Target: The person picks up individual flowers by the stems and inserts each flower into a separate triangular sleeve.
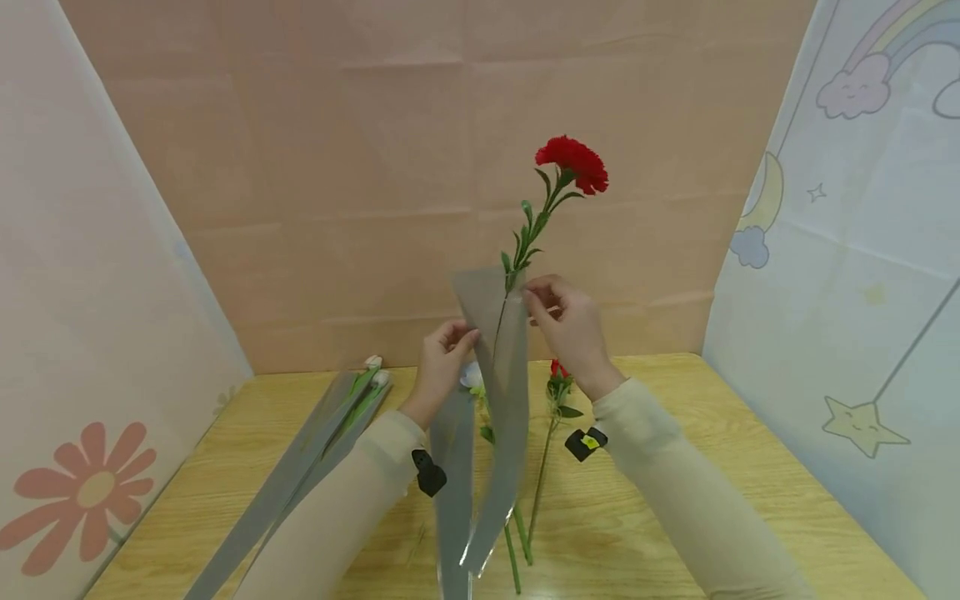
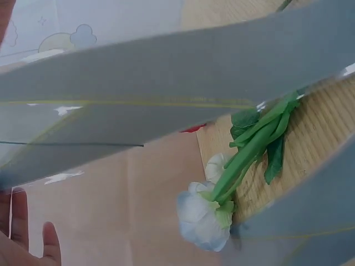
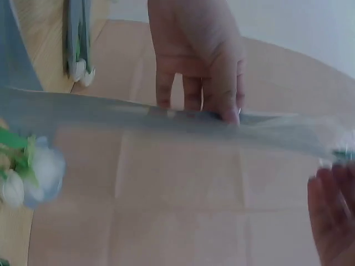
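A red carnation (image 1: 573, 164) with a leafy green stem stands tilted in a grey translucent flower sleeve (image 1: 510, 417). Its thin lower stem (image 2: 83, 144) shows through the film and ends partway down. My left hand (image 1: 438, 362) pinches the sleeve's left edge between thumb and fingers. Higher up, my right hand (image 1: 572, 329) pinches the right edge close to the carnation's stem. In the right wrist view the left hand (image 3: 194, 61) grips the film from above, with the right hand (image 3: 335, 216) at the sleeve's mouth.
White tulips (image 1: 378, 379) in grey sleeves lie on the wooden table (image 1: 645, 500) at left. Another grey sleeve (image 1: 453, 467), a pale blue-white flower (image 2: 204, 216) and a red flower (image 1: 558, 371) lie below the hands. A beige backdrop (image 1: 337, 167) stands behind.
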Tool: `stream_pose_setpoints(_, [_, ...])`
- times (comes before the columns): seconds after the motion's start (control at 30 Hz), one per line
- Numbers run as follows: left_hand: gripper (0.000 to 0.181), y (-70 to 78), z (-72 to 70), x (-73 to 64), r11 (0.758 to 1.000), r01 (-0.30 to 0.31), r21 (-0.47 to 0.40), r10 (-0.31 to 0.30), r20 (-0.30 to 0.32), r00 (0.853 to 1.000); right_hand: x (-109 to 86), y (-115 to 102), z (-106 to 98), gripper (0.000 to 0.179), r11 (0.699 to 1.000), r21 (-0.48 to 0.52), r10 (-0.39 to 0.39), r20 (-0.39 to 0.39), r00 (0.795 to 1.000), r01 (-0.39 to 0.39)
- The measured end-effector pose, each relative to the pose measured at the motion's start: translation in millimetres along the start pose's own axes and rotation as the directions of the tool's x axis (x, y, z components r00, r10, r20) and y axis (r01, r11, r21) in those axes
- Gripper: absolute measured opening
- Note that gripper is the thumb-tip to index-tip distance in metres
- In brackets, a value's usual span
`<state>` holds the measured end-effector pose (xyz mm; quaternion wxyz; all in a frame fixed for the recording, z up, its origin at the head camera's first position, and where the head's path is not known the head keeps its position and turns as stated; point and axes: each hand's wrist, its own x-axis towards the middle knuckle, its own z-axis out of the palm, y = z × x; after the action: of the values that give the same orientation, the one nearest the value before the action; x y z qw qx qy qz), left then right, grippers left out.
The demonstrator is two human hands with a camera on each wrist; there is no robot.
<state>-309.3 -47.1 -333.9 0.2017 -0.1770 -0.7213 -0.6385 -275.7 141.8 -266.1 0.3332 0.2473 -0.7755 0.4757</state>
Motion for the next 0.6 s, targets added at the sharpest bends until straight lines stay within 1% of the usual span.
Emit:
stream_pose_setpoints(0.07, [0.014, -0.8, 0.0, -0.7, 1.0, -0.003, -0.01, 0.003, 0.007, 1.0, -0.6, -1.5, 0.1, 0.016, 1.0, -0.001, -0.031, -0.003, 1.0, 0.031])
stream_pose_setpoints(0.13, [0.013, -1.7, -0.6, -1.3, 1.0, -0.01, -0.015, 0.01, 0.012, 1.0, -0.1, -2.9, 0.4, 0.017, 0.999, 0.018, -0.029, 0.003, 1.0, 0.029])
stream_pose_setpoints(0.23, [0.012, -2.9, -0.6, -1.3, 1.0, -0.03, -0.011, 0.03, 0.024, 0.999, 1.1, -0.6, -0.4, 0.019, 0.998, 0.052, 0.029, 0.028, 0.999, -0.031])
stream_pose_setpoints(0.3, [0.012, -3.5, 0.2, -1.4, 0.999, -0.035, -0.003, 0.035, 0.03, 0.999, 1.6, 2.0, -1.9, 0.02, 0.992, 0.098, 0.072, 0.045, 0.996, -0.077])
stream_pose_setpoints(0.47, [0.013, -5.3, 1.5, -1.9, 0.999, -0.037, 0.002, 0.037, 0.041, 0.998, 0.1, 12.1, -6.0, 0.024, 0.959, 0.219, 0.176, 0.046, 0.983, -0.182])
stream_pose_setpoints(0.53, [0.014, -5.0, 1.5, -3.4, 1.0, -0.022, 0.017, 0.021, 0.039, 0.999, -2.2, 15.7, -7.3, 0.025, 0.949, 0.242, 0.197, 0.039, 0.98, -0.201])
stream_pose_setpoints(0.6, [0.017, -4.3, 1.0, -4.3, 0.999, -0.005, 0.034, 0.004, 0.033, 0.999, -4.3, 18.1, -7.7, 0.026, 0.945, 0.258, 0.201, 0.035, 0.979, -0.203])
